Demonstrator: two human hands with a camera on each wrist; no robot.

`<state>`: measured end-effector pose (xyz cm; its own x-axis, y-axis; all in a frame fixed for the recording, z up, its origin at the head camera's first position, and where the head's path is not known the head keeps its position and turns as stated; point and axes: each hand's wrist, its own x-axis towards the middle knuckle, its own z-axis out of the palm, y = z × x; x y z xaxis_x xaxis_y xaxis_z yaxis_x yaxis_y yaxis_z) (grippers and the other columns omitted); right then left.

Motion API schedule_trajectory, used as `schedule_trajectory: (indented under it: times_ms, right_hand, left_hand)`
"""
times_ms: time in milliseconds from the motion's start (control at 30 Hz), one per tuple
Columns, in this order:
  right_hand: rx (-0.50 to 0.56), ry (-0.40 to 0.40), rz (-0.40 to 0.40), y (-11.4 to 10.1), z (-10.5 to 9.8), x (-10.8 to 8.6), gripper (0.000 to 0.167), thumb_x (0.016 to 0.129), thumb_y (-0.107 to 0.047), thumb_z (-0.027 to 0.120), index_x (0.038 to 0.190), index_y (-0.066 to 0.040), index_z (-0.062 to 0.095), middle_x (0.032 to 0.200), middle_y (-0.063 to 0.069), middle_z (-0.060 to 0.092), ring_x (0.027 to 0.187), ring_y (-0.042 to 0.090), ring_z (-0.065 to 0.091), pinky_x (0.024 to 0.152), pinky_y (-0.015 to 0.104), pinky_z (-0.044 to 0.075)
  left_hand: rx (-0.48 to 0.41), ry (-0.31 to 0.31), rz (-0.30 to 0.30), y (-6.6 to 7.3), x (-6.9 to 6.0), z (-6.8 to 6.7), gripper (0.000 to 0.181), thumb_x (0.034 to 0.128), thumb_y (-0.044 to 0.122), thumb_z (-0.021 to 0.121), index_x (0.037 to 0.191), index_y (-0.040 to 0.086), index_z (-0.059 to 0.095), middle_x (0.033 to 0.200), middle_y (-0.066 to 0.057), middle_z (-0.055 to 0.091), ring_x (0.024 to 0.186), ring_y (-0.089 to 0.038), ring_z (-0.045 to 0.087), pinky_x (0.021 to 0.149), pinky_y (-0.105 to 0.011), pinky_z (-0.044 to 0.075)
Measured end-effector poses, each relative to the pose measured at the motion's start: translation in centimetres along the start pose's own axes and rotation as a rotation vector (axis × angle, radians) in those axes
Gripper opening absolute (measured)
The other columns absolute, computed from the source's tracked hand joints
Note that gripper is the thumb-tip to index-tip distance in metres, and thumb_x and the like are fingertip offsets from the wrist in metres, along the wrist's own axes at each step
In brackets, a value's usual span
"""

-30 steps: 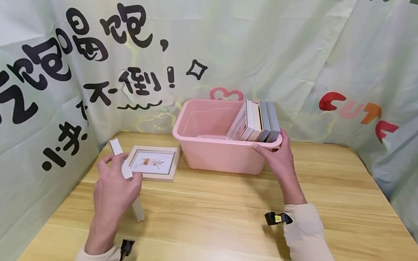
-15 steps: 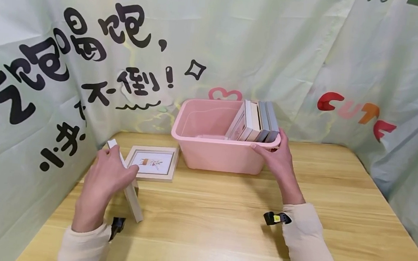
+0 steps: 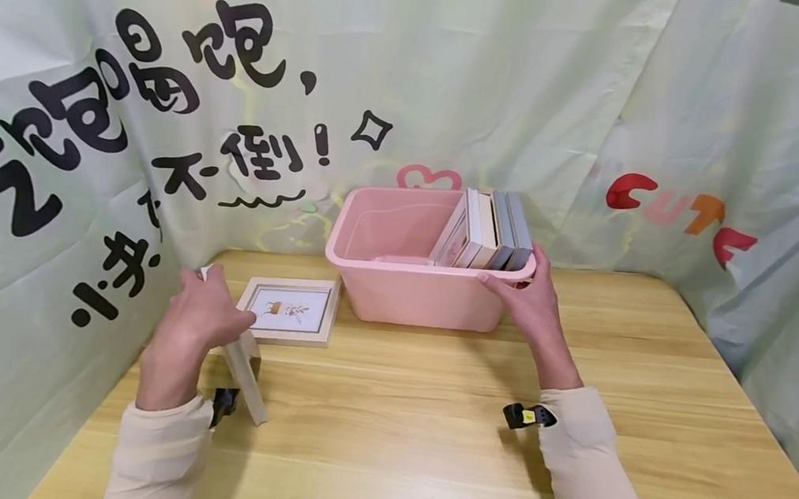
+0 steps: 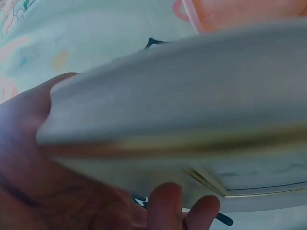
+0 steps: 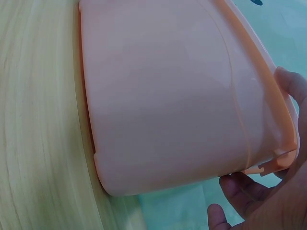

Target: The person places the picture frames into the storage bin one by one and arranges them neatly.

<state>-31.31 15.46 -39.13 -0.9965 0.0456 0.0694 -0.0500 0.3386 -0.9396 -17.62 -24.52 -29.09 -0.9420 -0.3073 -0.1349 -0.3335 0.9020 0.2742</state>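
My left hand (image 3: 195, 317) grips a white picture frame (image 3: 245, 379) that stands on its edge, seen mostly side-on and partly hidden by the hand. In the left wrist view the picture frame (image 4: 177, 91) fills much of the picture, with fingertips (image 4: 165, 206) curled against its front face. My right hand (image 3: 532, 302) holds the right front corner of a pink plastic bin (image 3: 423, 301), thumb over the rim and fingers beneath it. Inside the bin's right end, several picture frames (image 3: 490, 234) stand on edge, leaning together.
Another picture frame (image 3: 332, 315), showing a plant print, lies face up on the wooden table (image 3: 426, 434) between my left hand and the bin. A printed curtain (image 3: 500, 76) hangs close behind the table and along its sides.
My left hand has shifted left and turned the picture frame, whose lower edge shows more of its side now. The right hand and the bin stay in place.
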Motion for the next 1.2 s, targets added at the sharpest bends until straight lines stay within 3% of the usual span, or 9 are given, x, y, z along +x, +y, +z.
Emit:
schedule_trajectory:
  times_ms: [233,633,867,1200]
  right_hand:
    - [-0.011,0.011,-0.002,-0.09,-0.38,0.15,0.116,0.073,-0.056,0.077,0.156,-0.030,0.001,0.160,0.008,0.021,0.142,0.030,0.033,0.112,0.051,0.033]
    - [-0.005,0.010,-0.009,-0.10,-0.50,0.45,0.115,0.074,-0.054,0.077,0.156,-0.031,0.000,0.161,0.007,0.020,0.143,0.029,0.032,0.112,0.050,0.033]
    - [-0.008,0.004,-0.002,0.10,-0.15,0.33,0.115,0.074,-0.052,0.078,0.156,-0.028,0.002,0.160,0.007,0.023,0.142,0.028,0.033,0.112,0.048,0.034]
    - [-0.004,0.006,0.004,0.22,0.07,0.18,0.116,0.073,-0.054,0.078,0.156,-0.029,0.001,0.160,0.008,0.022,0.143,0.028,0.033,0.113,0.049,0.034]
  left_hand:
    - [0.007,-0.006,0.022,0.06,0.01,-0.39,0.090,0.0735,0.016,0.066,0.146,-0.010,0.020,0.133,-0.045,0.017,0.094,-0.057,0.051,0.067,-0.052,0.049]
    - [0.027,0.014,0.059,0.27,0.18,-0.25,0.087,0.0766,0.014,0.066,0.148,-0.006,0.022,0.134,-0.048,0.022,0.102,-0.063,0.048,0.079,-0.063,0.047]
    - [0.051,0.000,0.098,-0.02,0.11,-0.11,0.087,0.0780,0.018,0.066,0.147,-0.010,0.021,0.136,-0.050,0.023,0.106,-0.064,0.046,0.084,-0.066,0.044]
    - [0.050,0.005,0.124,0.20,-0.07,-0.60,0.087,0.0780,0.018,0.064,0.150,-0.005,0.021,0.138,-0.043,0.027,0.111,-0.062,0.044,0.089,-0.067,0.041]
